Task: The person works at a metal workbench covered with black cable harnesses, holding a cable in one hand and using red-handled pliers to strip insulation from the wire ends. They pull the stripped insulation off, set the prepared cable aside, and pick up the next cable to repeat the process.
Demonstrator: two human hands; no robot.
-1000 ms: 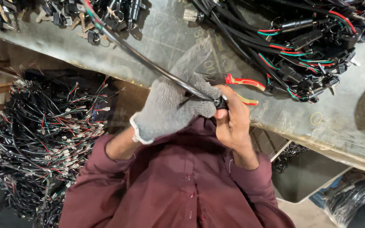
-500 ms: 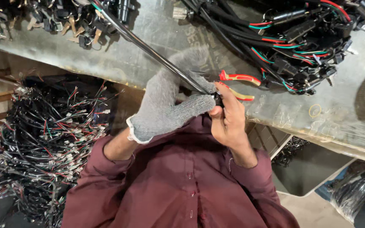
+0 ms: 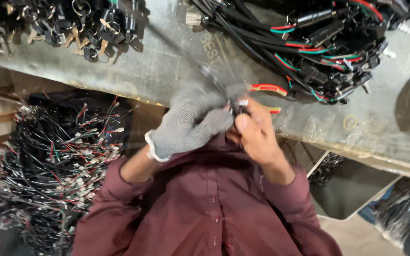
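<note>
Red-handled pliers (image 3: 267, 88), keys (image 3: 79, 33), wire harness heap (image 3: 53, 161) on floor

keys (image 3: 67, 28) on table (image 3: 167, 66), far left | wire bundle (image 3: 319, 42) on table, right | loose wires (image 3: 58, 161) below table, left

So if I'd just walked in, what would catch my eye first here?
Probably the two hands at the centre: a grey-gloved left hand and a bare right hand gripping a thin black cable. Then the heap of black wiring top right on the bench, and the tangled wire pile lower left.
</note>
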